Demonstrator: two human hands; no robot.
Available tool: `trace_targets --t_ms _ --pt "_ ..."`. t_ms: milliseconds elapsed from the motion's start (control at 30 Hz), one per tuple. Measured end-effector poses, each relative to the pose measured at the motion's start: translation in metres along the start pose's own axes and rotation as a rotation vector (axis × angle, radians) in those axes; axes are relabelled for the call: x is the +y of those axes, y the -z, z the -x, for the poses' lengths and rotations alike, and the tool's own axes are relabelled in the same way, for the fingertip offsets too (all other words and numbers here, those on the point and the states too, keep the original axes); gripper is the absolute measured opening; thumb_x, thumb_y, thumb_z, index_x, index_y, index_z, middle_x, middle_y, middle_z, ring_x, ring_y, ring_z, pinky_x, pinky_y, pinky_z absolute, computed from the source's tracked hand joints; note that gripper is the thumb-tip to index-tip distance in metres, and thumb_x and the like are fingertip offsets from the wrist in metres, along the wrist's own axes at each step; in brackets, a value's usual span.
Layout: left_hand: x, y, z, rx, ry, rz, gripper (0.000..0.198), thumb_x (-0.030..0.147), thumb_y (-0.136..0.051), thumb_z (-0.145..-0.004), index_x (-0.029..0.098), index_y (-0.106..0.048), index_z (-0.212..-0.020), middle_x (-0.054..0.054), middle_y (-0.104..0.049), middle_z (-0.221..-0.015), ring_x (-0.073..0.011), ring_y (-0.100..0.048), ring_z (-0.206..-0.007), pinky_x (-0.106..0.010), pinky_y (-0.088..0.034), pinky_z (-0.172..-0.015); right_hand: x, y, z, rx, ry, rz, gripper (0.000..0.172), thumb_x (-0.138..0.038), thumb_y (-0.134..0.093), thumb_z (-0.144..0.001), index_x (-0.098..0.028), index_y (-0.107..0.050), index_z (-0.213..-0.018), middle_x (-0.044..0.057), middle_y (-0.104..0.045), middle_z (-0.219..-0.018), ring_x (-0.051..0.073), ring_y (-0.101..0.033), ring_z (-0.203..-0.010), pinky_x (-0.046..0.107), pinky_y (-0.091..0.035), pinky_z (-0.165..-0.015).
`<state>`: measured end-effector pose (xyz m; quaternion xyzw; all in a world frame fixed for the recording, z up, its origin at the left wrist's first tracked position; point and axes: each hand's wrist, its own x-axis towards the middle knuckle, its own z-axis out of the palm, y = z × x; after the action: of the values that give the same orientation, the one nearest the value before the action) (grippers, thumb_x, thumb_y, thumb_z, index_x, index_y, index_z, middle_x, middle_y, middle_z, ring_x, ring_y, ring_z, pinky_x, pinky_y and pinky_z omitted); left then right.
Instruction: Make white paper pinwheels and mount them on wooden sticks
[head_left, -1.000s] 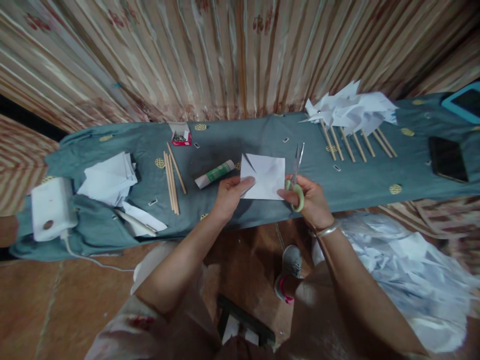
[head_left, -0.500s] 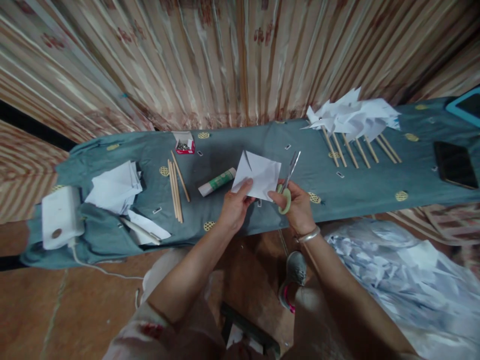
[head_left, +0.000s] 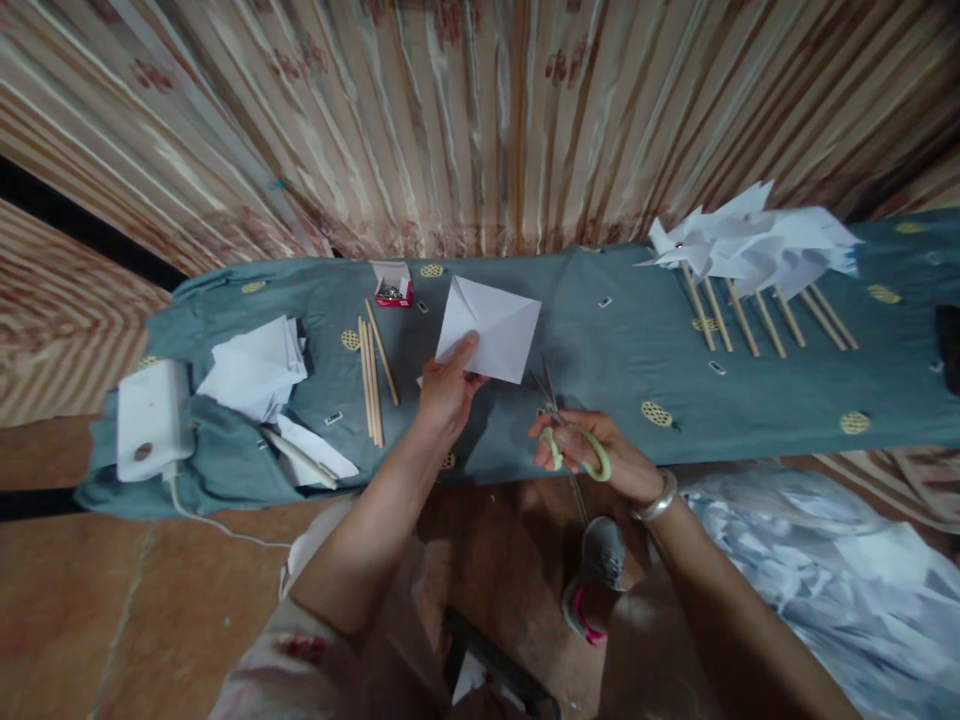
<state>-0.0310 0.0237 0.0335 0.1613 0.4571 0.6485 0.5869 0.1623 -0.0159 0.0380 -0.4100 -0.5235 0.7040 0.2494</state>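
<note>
Head view. Item one: a white paper square [head_left: 495, 325], hovering over the middle of the table [head_left: 600, 350], showing a slit running in from its far-left corner. Change noted: it was lying between both hands half a second ago; now the right hand [head_left: 619, 452] is keeping apart, toward the near edge, and the sheet is tilting round and covering most of the glue stick. Work seems to be sitting between cuts.

Item two: left hand [head_left: 448, 390], pinching the paper's near-left side alone, thumb pressing on top, fingers tucking beneath, no gap beyond the sheet.

Item three: scissors [head_left: 554, 410], resting in the right hand, whose fingers are curling about the green handles; exact threading I am not making out. Blades are parting in a narrow V, pointing just beside the paper's near-right corner, apparently not touching.

Standing by: sticks [head_left: 372, 385], lying toward the left end.
</note>
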Motion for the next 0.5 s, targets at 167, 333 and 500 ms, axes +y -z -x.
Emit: trace_targets --t_ms 167,333,500 --pt "-0.001 -0.001 -0.002 0.001 -0.024 -0.02 0.039 0.036 -0.085 -0.055 0.015 -0.068 -0.084 -0.006 -0.073 -0.088 -0.0233 -0.068 -0.091 -0.031 -0.051 -0.073 -0.001 -0.004 -0.002 -0.099 -0.019 0.038 0.044 -0.057 -0.07 -0.074 -0.014 -0.064 -0.081 0.002 -0.065 -0.067 0.01 -0.058 -0.057 0.023 -0.047 -0.052" --pt "-0.009 -0.005 0.0 -0.003 -0.008 -0.047 0.037 0.037 -0.085 -0.055 0.016 -0.068 -0.08 -0.003 -0.072 -0.079 -0.0177 -0.067 -0.072 -0.027 -0.051 -0.062 0.0 -0.007 -0.004 -0.066 -0.004 0.045 0.045 -0.057 -0.073 -0.07 -0.014 -0.066 -0.081 0.0 -0.063 -0.065 0.009 -0.056 -0.055 0.022 -0.049 -0.052" --pt "-0.012 -0.008 0.003 -0.017 0.017 -0.067 0.031 0.036 -0.083 -0.058 0.016 -0.068 -0.076 -0.001 -0.07 -0.072 -0.0152 -0.064 -0.064 -0.026 -0.048 -0.056 -0.001 -0.007 -0.004 -0.029 0.003 0.06 0.043 -0.057 -0.074 -0.069 -0.015 -0.068 -0.079 0.001 -0.064 -0.063 0.01 -0.059 -0.055 0.021 -0.049 -0.051"
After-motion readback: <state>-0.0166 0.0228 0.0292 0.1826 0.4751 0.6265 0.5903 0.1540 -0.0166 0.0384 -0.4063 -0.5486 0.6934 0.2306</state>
